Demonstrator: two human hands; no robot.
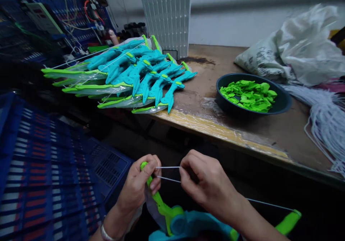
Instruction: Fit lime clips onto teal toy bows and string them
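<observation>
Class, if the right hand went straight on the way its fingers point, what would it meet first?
Probably the left hand, gripping the green tip; one view leaves depth unclear.

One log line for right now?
left hand: grips bow near one end | right hand: pinches string, two strands taut | table: bow pile, bowl of green pieces

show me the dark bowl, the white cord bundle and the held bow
Dark bowl (282,98): head view, right inner wall.
White cord bundle (328,121): head view, middle strands.
Held bow (202,222): head view, blue middle section.
</observation>
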